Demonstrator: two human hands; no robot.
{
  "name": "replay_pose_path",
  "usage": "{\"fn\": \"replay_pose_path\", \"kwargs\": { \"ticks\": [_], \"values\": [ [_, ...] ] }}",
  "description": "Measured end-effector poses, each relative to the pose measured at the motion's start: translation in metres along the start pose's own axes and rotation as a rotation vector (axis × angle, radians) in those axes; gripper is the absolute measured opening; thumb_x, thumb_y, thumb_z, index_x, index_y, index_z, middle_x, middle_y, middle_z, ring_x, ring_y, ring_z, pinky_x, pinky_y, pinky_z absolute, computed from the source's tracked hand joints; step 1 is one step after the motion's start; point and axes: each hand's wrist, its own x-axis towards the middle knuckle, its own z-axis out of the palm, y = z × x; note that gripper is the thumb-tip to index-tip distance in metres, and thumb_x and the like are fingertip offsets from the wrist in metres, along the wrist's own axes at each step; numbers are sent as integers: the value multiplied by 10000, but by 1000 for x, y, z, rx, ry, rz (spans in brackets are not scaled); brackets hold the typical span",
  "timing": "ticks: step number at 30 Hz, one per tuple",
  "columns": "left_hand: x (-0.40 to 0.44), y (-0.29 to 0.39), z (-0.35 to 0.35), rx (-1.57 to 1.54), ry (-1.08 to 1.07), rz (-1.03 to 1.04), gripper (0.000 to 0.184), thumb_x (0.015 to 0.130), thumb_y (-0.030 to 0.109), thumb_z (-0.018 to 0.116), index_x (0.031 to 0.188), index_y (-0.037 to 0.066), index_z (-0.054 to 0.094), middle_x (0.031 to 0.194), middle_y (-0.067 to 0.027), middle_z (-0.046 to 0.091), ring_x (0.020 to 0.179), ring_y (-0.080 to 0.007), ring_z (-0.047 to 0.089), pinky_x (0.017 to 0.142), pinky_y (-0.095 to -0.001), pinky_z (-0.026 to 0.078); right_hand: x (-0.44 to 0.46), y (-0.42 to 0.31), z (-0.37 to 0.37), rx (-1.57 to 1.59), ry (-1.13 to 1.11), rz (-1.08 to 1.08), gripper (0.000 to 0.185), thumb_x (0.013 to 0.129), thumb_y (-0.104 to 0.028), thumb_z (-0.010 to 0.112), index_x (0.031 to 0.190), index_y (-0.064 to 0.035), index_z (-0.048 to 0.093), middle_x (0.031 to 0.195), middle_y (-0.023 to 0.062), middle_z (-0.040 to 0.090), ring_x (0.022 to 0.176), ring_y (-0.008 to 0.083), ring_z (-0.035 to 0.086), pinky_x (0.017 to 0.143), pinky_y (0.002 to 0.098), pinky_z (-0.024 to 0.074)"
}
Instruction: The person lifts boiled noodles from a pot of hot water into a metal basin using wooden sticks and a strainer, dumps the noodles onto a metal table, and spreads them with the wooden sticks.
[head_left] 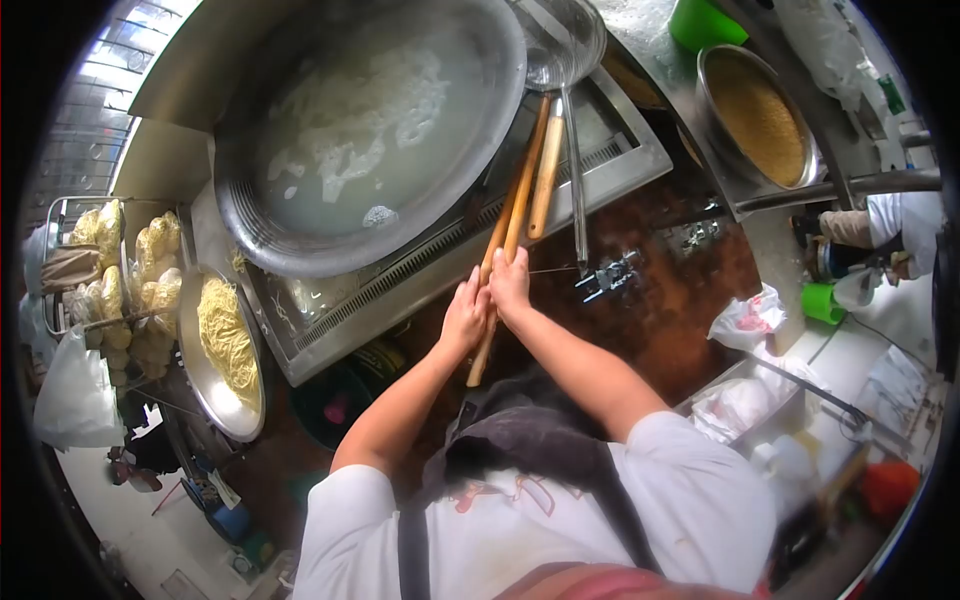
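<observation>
My left hand [466, 315] and my right hand [511, 284] are close together in front of my apron, both closed around long wooden sticks [522, 190]. One stick's lower end sticks out below my hands. Their upper ends lie near the metal strainers [560, 45]; whether they join is unclear. A shorter wooden handle [546, 180] and a thin metal handle [576, 180] lie just right of the sticks. Beyond my hands, a very large wok [235, 205] holds cloudy, steaming liquid with pale foam on it.
The steel stove edge [400, 325] runs between me and the wok. On the left are a metal bowl of yellow noodles [228, 335] and a rack of bagged noodles [155, 250]. At right stand a pot of brown liquid [755, 115], a green container [822, 303] and white plastic bags [740, 405].
</observation>
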Motion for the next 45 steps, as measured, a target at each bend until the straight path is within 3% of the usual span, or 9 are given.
{"fn": "replay_pose_path", "kwargs": {
  "ticks": [1, 4, 7, 15, 20, 34, 38, 40, 45],
  "values": [
    [15, 2, 0, -48, -31, -52, 573, 1021, 281, 476, 1465, -68, 377, 1176, -297, 550, 1010, -433, 568, 883, -454, 491, 12, -4, 2, -19, 14, -32, 400, 1004, -277, 551, 1283, -10, 447, 1061, 270, 644, 961, 441, 646, 827, 488, 505],
    [51, 12, 10, -156, -95, -182, 627, 1015, 294, 476, 1493, -78, 318, 1271, -322, 513, 1141, -458, 521, 1010, -445, 435, 43, -18, -10, -223, 191, -298, 512, 994, -255, 567, 1387, 11, 377, 1209, 313, 602, 1122, 458, 602, 953, 482, 480],
    [73, 20, 36, -139, -128, -148, 719, 1012, 305, 499, 1551, -46, 176, 1267, -299, 482, 1186, -439, 511, 1044, -425, 413, 68, -22, -29, -190, 129, -220, 500, 998, -228, 561, 1390, 23, 380, 1230, 316, 591, 1139, 462, 590, 965, 478, 474],
    [55, 23, 48, -106, -114, -220, 746, 989, 313, 551, 1535, -64, 212, 1310, -311, 428, 1219, -469, 477, 1046, -452, 419, 33, -28, -59, -326, 33, -236, 491, 1018, -261, 509, 1412, 11, 400, 1234, 304, 605, 1132, 443, 609, 941, 473, 489],
    [76, 17, 65, -147, -32, -72, 599, 909, 63, 574, 1460, -70, 383, 1145, -263, 534, 1098, -416, 554, 993, -420, 443, 91, -36, -45, -325, 79, -344, 494, 1013, -253, 533, 1398, 31, 411, 1208, 311, 608, 1113, 455, 609, 940, 474, 491],
    [109, 33, 40, -225, -18, -183, 226, 902, 92, 562, 1056, 68, 726, 844, -233, 643, 896, -411, 629, 873, -447, 509, 62, -51, -56, -693, -1, -430, 849, 864, -274, 708, 1495, 38, 234, 1131, 328, 539, 1001, 504, 593, 904, 528, 496],
    [147, -4, 50, 2, 313, -103, 234, 843, 138, 655, 1033, 19, 722, 951, -225, 699, 940, -366, 684, 895, -430, 535, 87, -48, -44, -756, -21, -383, 810, 841, -196, 649, 1481, 67, 226, 1011, 352, 626, 889, 532, 652, 814, 548, 553],
    [167, -12, 54, 221, 355, -209, 497, 866, 214, 669, 1305, 5, 571, 1111, -270, 673, 1056, -397, 654, 971, -459, 501, 83, -58, -43, -819, -50, -308, 812, 826, -164, 637, 1470, 92, 214, 1017, 366, 620, 905, 521, 645, 833, 539, 544],
    [231, -35, 64, 403, 163, -498, 581, 948, 256, 579, 1450, 17, 410, 1421, -300, 487, 1183, -444, 594, 986, -485, 497, 85, -60, -43, -869, -57, -298, 804, 817, -146, 628, 1454, 109, 211, 969, 366, 629, 879, 509, 651, 816, 532, 548]
  ]
}}
